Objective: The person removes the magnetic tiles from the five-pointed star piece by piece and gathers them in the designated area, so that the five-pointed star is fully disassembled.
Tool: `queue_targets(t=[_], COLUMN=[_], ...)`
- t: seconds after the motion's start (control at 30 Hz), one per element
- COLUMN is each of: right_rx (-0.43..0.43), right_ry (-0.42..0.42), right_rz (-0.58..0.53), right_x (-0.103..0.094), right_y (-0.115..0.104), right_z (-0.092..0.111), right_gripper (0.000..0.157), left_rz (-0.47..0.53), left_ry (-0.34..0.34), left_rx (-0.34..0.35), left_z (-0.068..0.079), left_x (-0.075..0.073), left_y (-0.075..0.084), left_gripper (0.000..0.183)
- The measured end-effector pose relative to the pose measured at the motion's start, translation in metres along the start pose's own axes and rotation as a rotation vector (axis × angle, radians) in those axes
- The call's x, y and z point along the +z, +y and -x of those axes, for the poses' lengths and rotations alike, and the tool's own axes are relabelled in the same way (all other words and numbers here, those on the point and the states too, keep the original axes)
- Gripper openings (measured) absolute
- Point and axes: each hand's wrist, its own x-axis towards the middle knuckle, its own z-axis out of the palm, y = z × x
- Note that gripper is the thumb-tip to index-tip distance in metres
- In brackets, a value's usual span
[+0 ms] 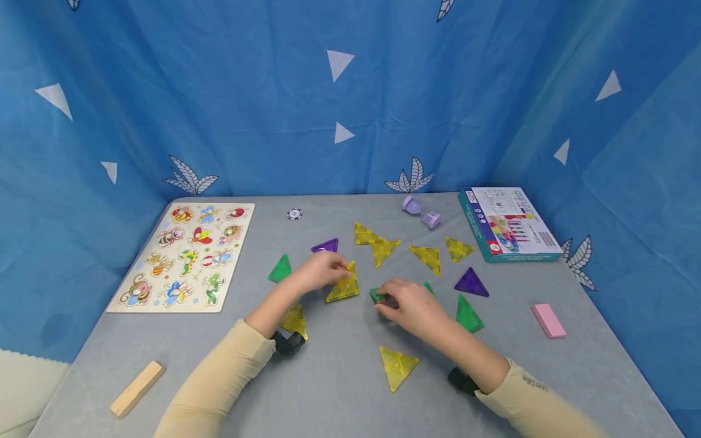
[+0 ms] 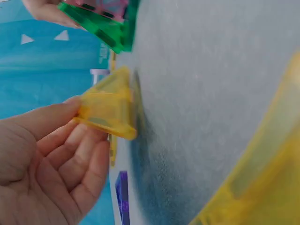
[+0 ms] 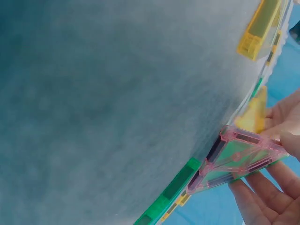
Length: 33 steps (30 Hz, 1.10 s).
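Note:
My left hand [image 1: 320, 272] pinches a yellow triangular magnetic tile [image 2: 105, 110] between thumb and fingers, tilted up from the table. To its right, my right hand [image 1: 411, 304] grips a pink triangular tile [image 3: 236, 157] with green tile [image 2: 96, 28] against it; the fingers partly hide both in the head view. Around the hands lie more triangular tiles: a purple one [image 1: 325, 246] and a green one [image 1: 280, 269] on the left, a yellow one [image 1: 398, 366] in front, a green one [image 1: 469, 313] and a purple one [image 1: 471, 283] on the right.
An insect puzzle board [image 1: 188, 258] lies at the left, with a wooden block [image 1: 137, 389] in front. Behind the tiles are a poker chip [image 1: 294, 214] and a purple hourglass [image 1: 421, 212]. A toy box [image 1: 509, 224] and a pink block [image 1: 548, 320] sit at the right.

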Motion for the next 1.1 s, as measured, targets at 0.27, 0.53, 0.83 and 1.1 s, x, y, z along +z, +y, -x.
queue_targets(t=[0.27, 0.53, 0.83, 1.1], right_rx=[-0.018, -0.001, 0.022, 0.075], right_ry=[0.016, 0.056, 0.097, 0.068], right_rz=[-0.016, 0.210, 0.035, -0.173], right_x=[0.000, -0.002, -0.016, -0.029], right_y=[0.000, -0.002, -0.004, -0.003], right_z=[0.001, 0.004, 0.003, 0.001], right_gripper=[0.023, 0.035, 0.010, 0.008], left_rz=[-0.346, -0.432, -0.340, -0.220], left_ry=[0.009, -0.050, 0.139, 0.253], left_rx=[0.169, 0.427, 0.413, 0.359], left_z=[0.008, 0.009, 0.014, 0.038], left_x=[0.009, 0.042, 0.045, 0.035], left_y=[0.028, 0.042, 0.048, 0.051], left_gripper=[0.051, 0.026, 0.010, 0.014])
